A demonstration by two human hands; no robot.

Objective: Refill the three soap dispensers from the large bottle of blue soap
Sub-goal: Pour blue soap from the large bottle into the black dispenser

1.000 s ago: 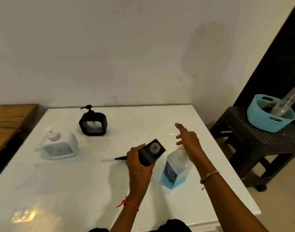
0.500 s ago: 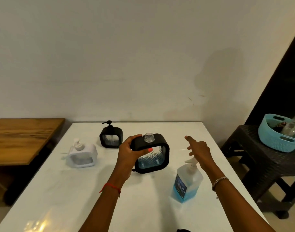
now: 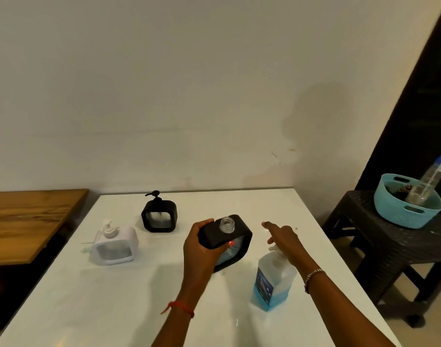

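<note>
My left hand grips a black square dispenser with no pump; its clear neck is uncovered and some blue soap shows inside. It is tilted toward me just above the white table. My right hand hovers with fingers spread over the pump of the large blue soap bottle, which stands upright at the right. A second black dispenser with its pump on stands at the back. A white dispenser with pump stands at the left.
A wooden table adjoins on the left. To the right stands a dark wicker stool carrying a light-blue basket with a bottle in it. A plain wall closes off the back of the table.
The left hand turned the pumpless black dispenser from lying sideways to neck-up and lowered it toward the table. The right hand stayed spread above the blue bottle. My view rose.
</note>
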